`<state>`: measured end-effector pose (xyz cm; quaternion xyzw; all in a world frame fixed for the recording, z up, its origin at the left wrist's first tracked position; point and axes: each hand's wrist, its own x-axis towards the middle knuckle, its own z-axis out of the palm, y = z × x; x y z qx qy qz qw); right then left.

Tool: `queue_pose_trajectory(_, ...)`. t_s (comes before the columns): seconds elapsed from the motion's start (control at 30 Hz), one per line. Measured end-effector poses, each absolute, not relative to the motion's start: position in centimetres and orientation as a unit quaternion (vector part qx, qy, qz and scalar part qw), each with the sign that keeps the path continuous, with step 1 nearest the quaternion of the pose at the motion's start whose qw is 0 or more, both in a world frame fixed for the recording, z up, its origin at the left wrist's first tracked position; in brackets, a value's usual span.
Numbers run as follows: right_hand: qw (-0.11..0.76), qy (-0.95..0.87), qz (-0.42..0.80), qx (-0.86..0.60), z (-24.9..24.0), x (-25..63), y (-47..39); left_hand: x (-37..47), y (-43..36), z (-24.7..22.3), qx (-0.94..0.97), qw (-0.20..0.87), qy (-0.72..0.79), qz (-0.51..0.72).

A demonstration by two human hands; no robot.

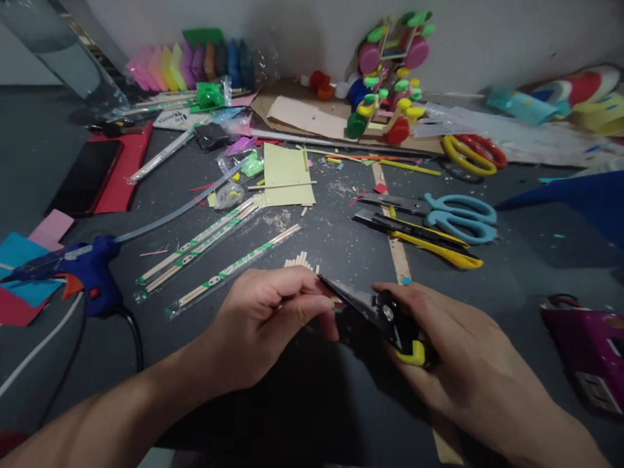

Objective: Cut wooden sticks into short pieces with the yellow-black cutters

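My right hand [458,364] is wrapped round a pair of black and yellow shears [377,312]. Their dark blades point up and left, with the tip at the fingers of my left hand [273,318]. Thumb and forefinger of that hand are pinched together on a short wooden stick [337,300]; only a small pale end of it shows by the blades. Just beyond my left fingers lies a small heap of cut stick pieces [301,261]. Wrapped chopsticks [234,266] lie to the left of the heap.
A blue glue gun [97,273] with cords lies at left, near a phone [85,175]. Light-blue scissors [458,218] and a yellow box cutter [429,244] lie at right. Small wheeled models [385,110] stand at the back. A purple box [585,351] sits far right.
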<state>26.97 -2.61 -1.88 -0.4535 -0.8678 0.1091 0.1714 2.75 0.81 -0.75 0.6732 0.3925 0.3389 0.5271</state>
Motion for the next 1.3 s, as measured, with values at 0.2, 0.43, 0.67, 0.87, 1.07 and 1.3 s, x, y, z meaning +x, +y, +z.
queue_pose_trajectory(0.2, 0.188, -0.827, 0.068, -0.525, -2.3, 27.7, -1.8, 3.0, 0.8, -0.9, 0.558, 0.633, 0.400, 0.358)
queue_pose_trajectory(0.43, 0.128, -0.806, -0.005, -0.578, -3.5, 28.8, -0.5, 3.1, 0.7, -1.3, 0.467, 0.732, 0.356, 0.346)
queue_pose_trajectory(0.67, 0.062, -0.822, -0.077, -0.561, -3.4, 28.7, -0.5, 3.5, 0.6, -1.7, 0.365, 0.800, 0.347, 0.326)
queue_pose_trajectory(0.87, 0.194, -0.846, -0.004, -0.497, -2.0, 26.9, -0.7, 3.8, 0.4, -1.2, 0.388, 0.775, 0.368, 0.338)
queue_pose_trajectory(1.07, 0.143, -0.859, 0.080, -0.485, -2.4, 23.9, -0.5, 3.9, 0.3, -1.1, 0.367, 0.800, 0.353, 0.317)
queue_pose_trajectory(1.3, 0.233, -0.793, 0.226, -0.516, -0.2, 23.3, -1.2, 4.1, 0.3, -1.8, 0.270, 0.836, 0.353, 0.321)
